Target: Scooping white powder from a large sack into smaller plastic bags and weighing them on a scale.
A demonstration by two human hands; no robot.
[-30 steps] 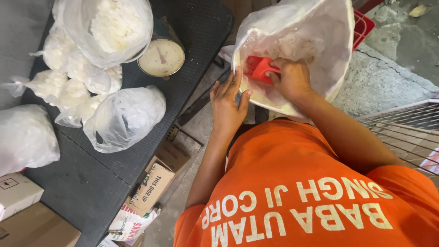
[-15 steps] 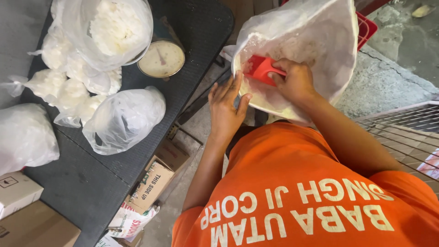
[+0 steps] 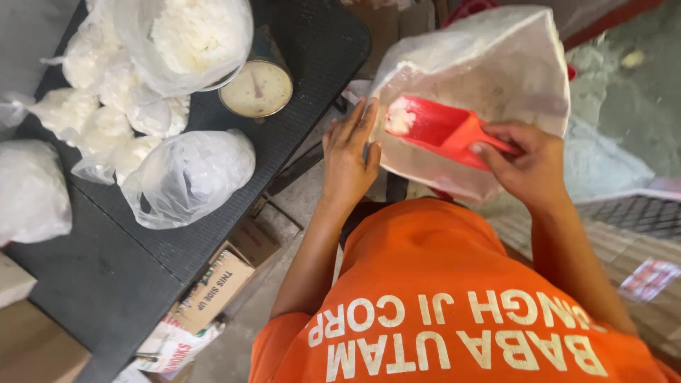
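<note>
Left hand: the left hand [image 3: 349, 157] is in the middle of the frame, open, with the fingers [image 3: 358, 122] straight and a little spread. It lies flat against the near edge of the big sack [image 3: 489, 78] and closes on nothing.
Right hand: the right hand [image 3: 528, 164] is at the right of centre, closed tightly around the handle of the red scoop [image 3: 443, 128].
Red scoop: it is inside the mouth of the sack, with the handle to the right and the open end to the left, near the fingers of the left hand. A small lump of white stuff [image 3: 399, 117] lies in its left end.
Big sack: white, in the upper right of the frame, with its mouth open toward the camera. Its inner wall looks dusty.
Shirt: an orange shirt [image 3: 454, 284] with white letters fills the lower right.
Table: a dark table [image 3: 106, 276] covers the left part of the frame.
Bags on the table: several clear plastic bags [image 3: 188, 177] with white stuff lie at the upper left, some of them tied; the biggest one [image 3: 191, 35] is open at the top edge.
Scale: a round dial scale [image 3: 257, 89] stands just beside the biggest bag, at the upper centre.
Boxes: a cardboard box [image 3: 213, 291] is under the table edge, at the lower centre-left, and more boxes [image 3: 28, 340] are in the lower left corner.
</note>
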